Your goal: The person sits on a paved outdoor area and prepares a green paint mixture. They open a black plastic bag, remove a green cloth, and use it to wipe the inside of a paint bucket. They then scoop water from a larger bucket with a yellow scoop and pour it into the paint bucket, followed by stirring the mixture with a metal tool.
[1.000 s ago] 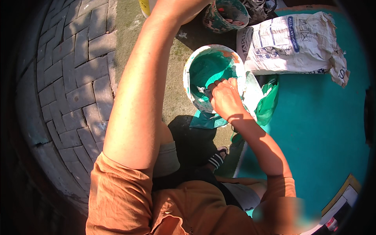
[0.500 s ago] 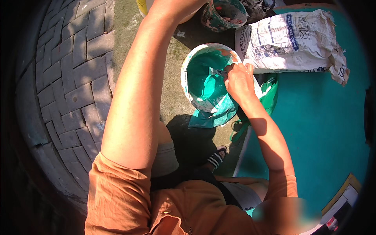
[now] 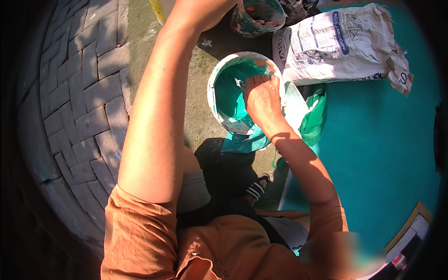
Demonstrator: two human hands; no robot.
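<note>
My right hand (image 3: pixel 263 100) is closed over the inside of a white-rimmed bucket (image 3: pixel 215 109) coated with green paint (image 3: pixel 226 100). It grips a small tool (image 3: pixel 241 84), of which only a pale, metallic-looking bit shows past the fingers. Green-stained cloth or plastic (image 3: pixel 247 142) hangs at the bucket's near side. Stretched far forward, my left hand (image 3: pixel 203 14) reaches the top edge of the view. Its fingers are cut off there, so whatever they touch is hidden.
A smaller paint-smeared bucket (image 3: pixel 240 25) stands beyond, with reddish pieces inside. A large white paper sack (image 3: pixel 326 51) lies on the green surface (image 3: pixel 368 135) to the right. Green plastic (image 3: pixel 315 121) sits beside the bucket. Paving bricks (image 3: pixel 88 116) cover the left; a yellow container (image 3: pixel 157 10) is at the top.
My right hand has moved left and slightly up, farther over the bucket's opening, covering more of the tool. My left arm stays stretched forward. The whole view has shifted slightly.
</note>
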